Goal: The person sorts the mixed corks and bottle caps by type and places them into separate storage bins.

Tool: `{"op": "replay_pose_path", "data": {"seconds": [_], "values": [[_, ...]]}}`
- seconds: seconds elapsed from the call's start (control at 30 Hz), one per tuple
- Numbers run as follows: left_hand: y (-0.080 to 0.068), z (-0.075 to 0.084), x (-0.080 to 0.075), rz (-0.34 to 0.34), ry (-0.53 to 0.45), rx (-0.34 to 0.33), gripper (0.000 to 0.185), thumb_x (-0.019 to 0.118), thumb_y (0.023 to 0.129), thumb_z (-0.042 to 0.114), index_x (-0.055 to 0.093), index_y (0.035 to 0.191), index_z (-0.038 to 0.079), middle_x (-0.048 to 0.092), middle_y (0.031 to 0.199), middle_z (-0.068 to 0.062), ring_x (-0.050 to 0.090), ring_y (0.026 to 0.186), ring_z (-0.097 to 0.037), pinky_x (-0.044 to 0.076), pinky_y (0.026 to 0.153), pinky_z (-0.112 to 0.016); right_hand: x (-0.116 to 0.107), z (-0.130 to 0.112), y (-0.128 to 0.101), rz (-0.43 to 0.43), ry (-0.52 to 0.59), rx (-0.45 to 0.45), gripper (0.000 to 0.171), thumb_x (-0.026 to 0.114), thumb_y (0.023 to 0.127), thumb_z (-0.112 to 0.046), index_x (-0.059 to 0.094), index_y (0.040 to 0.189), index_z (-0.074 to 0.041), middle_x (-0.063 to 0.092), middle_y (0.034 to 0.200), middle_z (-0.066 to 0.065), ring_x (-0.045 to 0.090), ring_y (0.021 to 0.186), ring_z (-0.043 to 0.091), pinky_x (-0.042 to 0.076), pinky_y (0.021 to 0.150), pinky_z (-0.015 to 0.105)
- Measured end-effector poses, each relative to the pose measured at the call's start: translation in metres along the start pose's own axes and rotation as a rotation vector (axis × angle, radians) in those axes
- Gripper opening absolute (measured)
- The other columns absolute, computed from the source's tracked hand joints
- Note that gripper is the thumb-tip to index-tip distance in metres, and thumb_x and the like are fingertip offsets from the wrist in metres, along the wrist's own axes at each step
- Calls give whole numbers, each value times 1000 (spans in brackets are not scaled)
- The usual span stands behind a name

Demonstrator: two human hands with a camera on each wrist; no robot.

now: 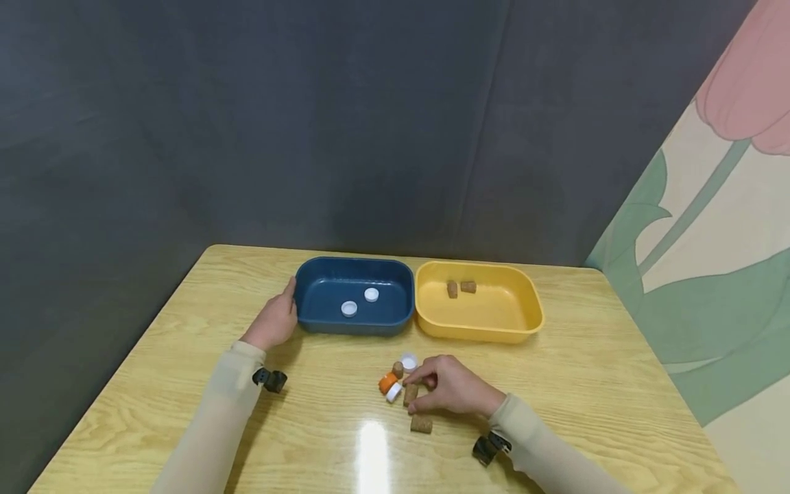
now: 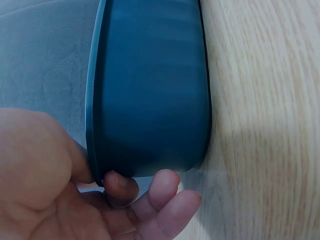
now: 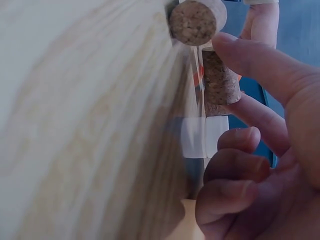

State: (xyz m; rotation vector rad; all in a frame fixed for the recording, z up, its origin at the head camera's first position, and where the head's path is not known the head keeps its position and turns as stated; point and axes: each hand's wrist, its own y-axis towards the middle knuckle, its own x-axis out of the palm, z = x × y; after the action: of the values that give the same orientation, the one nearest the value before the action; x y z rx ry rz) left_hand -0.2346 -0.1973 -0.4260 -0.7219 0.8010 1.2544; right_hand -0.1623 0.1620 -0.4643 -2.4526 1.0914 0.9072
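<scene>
At the left end of a blue bin [image 1: 353, 328], my left hand [image 1: 274, 322] grips the rim, its fingers curled against the outer wall in the left wrist view. Two white caps [image 1: 349, 309] lie inside that bin. My right hand [image 1: 457, 387] pinches an upright cork [image 3: 220, 80] between thumb and index finger, low over the table; the other fingers are curled. Another cork [image 1: 422, 425] lies on its side nearer the front. Just left of the pinched cork are an orange cap [image 1: 387, 383], a white cap [image 1: 393, 392], a cork [image 1: 398, 369] and another white cap [image 1: 409, 361].
A yellow bin [image 1: 478, 334] stands against the blue bin's right end, with two corks [image 1: 468, 287] in it. Both bins sit near the back edge of the wooden table [image 1: 592, 363]. A dark curtain [image 1: 395, 137] hangs behind, and a flower-patterned surface [image 1: 728, 288] is at right.
</scene>
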Motion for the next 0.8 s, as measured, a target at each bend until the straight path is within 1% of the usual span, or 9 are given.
{"op": "replay_pose_path", "data": {"seconds": [0.07, 0.17, 0.37, 0.43, 0.47, 0.53, 0.6, 0.7, 0.8], "values": [[1, 0, 0, 0, 0, 1, 57, 26, 105, 4, 5, 155, -13, 61, 95, -27, 45, 59, -20, 46, 79, -42, -1, 0, -1, 5, 12, 1, 32, 88, 76, -27, 80, 104, -15, 50, 68, -4, 42, 63, 3, 35, 58, 18], [2, 1, 0, 0, -1, 1, 57, 26, 105, 4, 4, 155, -12, 62, 98, -27, 46, 60, -20, 45, 82, -43, -3, -1, -3, 8, 24, 9, 32, 88, 77, -27, 80, 105, -15, 50, 68, -4, 42, 63, 3, 36, 58, 19], [3, 2, 1, 5, -2, 19, 57, 26, 105, 3, 5, 154, -14, 59, 121, -35, 50, 67, -22, 45, 88, -45, -9, -1, -7, 13, 42, 30, 34, 88, 77, -28, 80, 107, -14, 52, 70, -3, 44, 64, 4, 38, 59, 20], [3, 2, 0, 10, 1, 35, 56, 26, 104, 2, 6, 154, -15, 60, 119, -36, 49, 66, -22, 45, 88, -46, -11, 0, -7, 18, 54, 37, 35, 88, 77, -28, 80, 108, -14, 54, 70, -3, 45, 64, 4, 40, 59, 20], [3, 2, 0, 10, 3, 40, 56, 26, 104, 2, 6, 153, -16, 62, 113, -35, 48, 65, -22, 45, 88, -46, -12, 1, -8, 21, 54, 40, 35, 88, 77, -28, 80, 108, -15, 54, 71, -4, 46, 65, 4, 40, 59, 20], [3, 1, 0, 5, 4, 44, 57, 26, 104, 2, 5, 153, -16, 62, 93, -29, 45, 60, -21, 46, 84, -45, -14, 1, -8, 29, 56, 36, 35, 88, 76, -27, 80, 108, -14, 54, 71, -4, 46, 65, 4, 41, 59, 21], [3, 0, 0, 4, 5, 41, 57, 26, 104, 2, 5, 154, -15, 59, 81, -21, 43, 57, -19, 45, 82, -44, -17, 1, -9, 37, 48, 30, 35, 88, 76, -27, 80, 108, -14, 54, 70, -4, 46, 64, 5, 41, 59, 20], [3, -2, -1, -6, 6, 31, 57, 25, 104, 3, 4, 154, -14, 55, 73, -16, 41, 55, -19, 45, 78, -43, -21, -1, -8, 47, 40, 23, 35, 88, 77, -27, 79, 109, -14, 52, 69, -3, 44, 64, 5, 39, 58, 20], [3, -3, 0, -5, 9, 28, 56, 25, 104, 3, 5, 154, -15, 58, 79, -20, 43, 57, -19, 46, 78, -43, -26, -4, -8, 58, 28, 29, 36, 88, 77, -27, 79, 109, -13, 50, 69, -3, 43, 62, 5, 37, 56, 19]]}}
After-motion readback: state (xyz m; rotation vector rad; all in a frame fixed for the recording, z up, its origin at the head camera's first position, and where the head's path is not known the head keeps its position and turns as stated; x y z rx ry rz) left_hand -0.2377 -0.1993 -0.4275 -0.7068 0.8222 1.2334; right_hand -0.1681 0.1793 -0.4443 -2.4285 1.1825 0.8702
